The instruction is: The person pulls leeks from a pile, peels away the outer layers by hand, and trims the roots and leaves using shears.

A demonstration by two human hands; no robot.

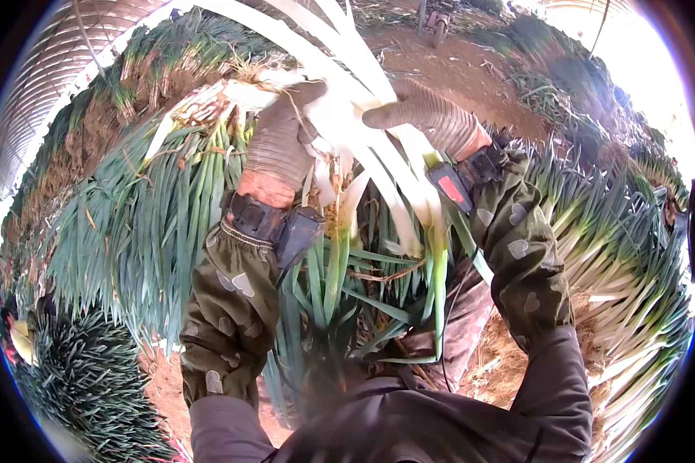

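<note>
We are gripping white leek stalks (394, 204) with the left hand (282, 139) and right hand (417, 112). Green leaves (439, 282) are hanging below.

Ribbed grey-brown gloves (274, 154) are covering left hand (287, 123) and right hand (418, 114), black wrist devices (300, 235) are showing, one with a red patch (450, 187), and heart-patterned olive oversleeves (232, 316) are meeting a dark grey top (421, 424).

Ribbed roof (48, 73) at upper left, wheeled vehicle (439, 21) on brown soil (452, 65), thin pole (601, 29) upper right
</note>
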